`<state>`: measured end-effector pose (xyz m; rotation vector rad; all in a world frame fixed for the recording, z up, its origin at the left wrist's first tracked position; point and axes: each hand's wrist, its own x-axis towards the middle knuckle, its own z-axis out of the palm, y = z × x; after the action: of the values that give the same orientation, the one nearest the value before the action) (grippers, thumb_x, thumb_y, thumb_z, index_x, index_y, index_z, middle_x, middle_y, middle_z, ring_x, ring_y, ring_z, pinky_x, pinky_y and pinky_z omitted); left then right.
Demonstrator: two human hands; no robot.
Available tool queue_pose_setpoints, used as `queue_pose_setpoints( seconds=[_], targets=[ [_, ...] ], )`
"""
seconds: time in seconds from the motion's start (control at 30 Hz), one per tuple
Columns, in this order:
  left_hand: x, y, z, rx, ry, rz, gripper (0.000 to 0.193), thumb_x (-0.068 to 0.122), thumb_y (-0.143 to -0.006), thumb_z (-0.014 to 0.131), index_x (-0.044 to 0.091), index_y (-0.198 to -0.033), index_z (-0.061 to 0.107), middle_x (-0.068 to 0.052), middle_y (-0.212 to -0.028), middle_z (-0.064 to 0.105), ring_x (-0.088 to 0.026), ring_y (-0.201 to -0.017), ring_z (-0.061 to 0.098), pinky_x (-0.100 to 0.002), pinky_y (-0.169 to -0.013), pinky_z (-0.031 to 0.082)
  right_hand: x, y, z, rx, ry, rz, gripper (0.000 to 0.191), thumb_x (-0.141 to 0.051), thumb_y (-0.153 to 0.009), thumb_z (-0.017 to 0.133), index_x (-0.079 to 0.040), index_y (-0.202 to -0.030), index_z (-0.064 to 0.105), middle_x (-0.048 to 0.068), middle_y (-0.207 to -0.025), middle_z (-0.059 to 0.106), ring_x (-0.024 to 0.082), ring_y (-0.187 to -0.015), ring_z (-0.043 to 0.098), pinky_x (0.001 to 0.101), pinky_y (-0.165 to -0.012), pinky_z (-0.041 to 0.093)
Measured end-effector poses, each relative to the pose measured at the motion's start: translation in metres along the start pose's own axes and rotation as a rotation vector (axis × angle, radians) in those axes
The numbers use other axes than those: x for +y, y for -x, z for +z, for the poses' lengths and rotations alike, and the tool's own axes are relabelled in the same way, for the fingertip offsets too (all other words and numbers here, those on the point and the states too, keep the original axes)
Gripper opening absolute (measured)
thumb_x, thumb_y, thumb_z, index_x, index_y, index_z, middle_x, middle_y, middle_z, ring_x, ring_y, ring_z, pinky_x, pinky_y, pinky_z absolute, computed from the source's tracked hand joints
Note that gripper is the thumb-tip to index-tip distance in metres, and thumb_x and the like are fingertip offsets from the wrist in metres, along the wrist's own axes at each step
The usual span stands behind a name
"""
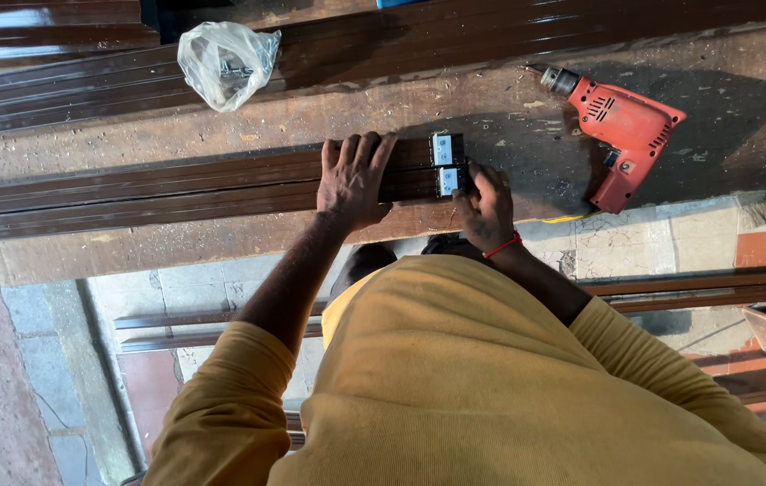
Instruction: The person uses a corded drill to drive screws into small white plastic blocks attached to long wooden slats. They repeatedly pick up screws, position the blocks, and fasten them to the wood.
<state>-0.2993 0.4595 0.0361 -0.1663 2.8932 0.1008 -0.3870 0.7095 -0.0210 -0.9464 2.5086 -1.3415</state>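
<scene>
In the middle of the frame the left hand (353,183) lies flat, palm down and fingers spread, pressing on a long dark brown metal frame section (176,189) that runs from the left edge to the centre across a worn wooden bench (221,135). Just to its right, the right hand (486,209), with a red thread around the wrist, curls its fingers around the end of the frame section, pinching the lower of two small white brackets (445,180) fitted there; the other bracket (442,148) sits just above it, touching the same end. How tightly the right hand grips cannot be told, because the fingers hide the bracket's edge. The bench surface is scratched and dotted with pale shavings. In the upper left of the frame a crumpled clear plastic bag (226,63) with small metal parts inside rests on a stack of more dark brown frame lengths (491,36) that cross the top of the picture. In the upper right, well apart from the hands, a red electric drill (621,130) lies on its side on the bench with its chuck pointing to the upper left, partly in shadow. The person's yellow sleeves and shirt (491,387) fill the lower part of the frame and hide most of the tiled floor (41,378); further brown frame lengths (698,288) lie below the bench at lower right.
</scene>
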Motion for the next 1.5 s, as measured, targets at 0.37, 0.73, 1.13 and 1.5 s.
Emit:
queue_pose_setpoints(
  seconds=[0.37,0.73,1.13,1.5],
  targets=[
    [-0.009,-0.006,-0.012,-0.099,0.104,0.016,0.116,0.06,-0.065,0.086,0.022,-0.156,0.026,-0.014,-0.139,0.046,-0.036,-0.131,0.043,-0.06,-0.114,0.028,-0.013,0.001,0.013,0.048,-0.537,0.224,0.058,-0.029,-0.101,0.072,0.003,-0.147,0.056,0.012,-0.111,0.071,0.008,-0.097,0.064,0.026,-0.086,0.054],
    [-0.012,-0.005,-0.009,-0.022,0.121,0.024,0.114,0.056,-0.064,0.088,0.018,-0.154,0.03,-0.014,-0.136,0.046,-0.034,-0.128,0.044,-0.061,-0.113,0.028,-0.02,-0.02,-0.005,0.104,0.04,0.053,0.037,-0.034,-0.102,0.071,0.001,-0.113,0.076,0.016,-0.086,0.073,0.019,-0.074,0.069,0.0336,-0.068,0.053],
    [-0.018,-0.011,-0.017,-0.137,0.165,0.012,0.111,0.055,-0.065,0.087,0.019,-0.154,0.031,-0.012,-0.135,0.047,-0.033,-0.128,0.044,-0.06,-0.111,0.03,0.002,-0.05,-0.001,0.032,-0.352,0.345,0.012,-0.003,-0.086,0.074,-0.002,-0.097,0.078,0.005,-0.092,0.078,0.007,-0.081,0.071,0.0231,-0.075,0.057],
    [-0.028,-0.028,-0.017,-0.049,0.187,-0.026,0.106,0.049,-0.066,0.086,0.02,-0.153,0.032,-0.011,-0.136,0.047,-0.033,-0.129,0.044,-0.06,-0.116,0.027,0.002,-0.086,0.006,0.042,-0.297,0.491,0.006,-0.003,-0.083,0.078,0.0,-0.088,0.079,0.006,-0.081,0.077,0.009,-0.069,0.068,0.0244,-0.064,0.053]
  ],
)
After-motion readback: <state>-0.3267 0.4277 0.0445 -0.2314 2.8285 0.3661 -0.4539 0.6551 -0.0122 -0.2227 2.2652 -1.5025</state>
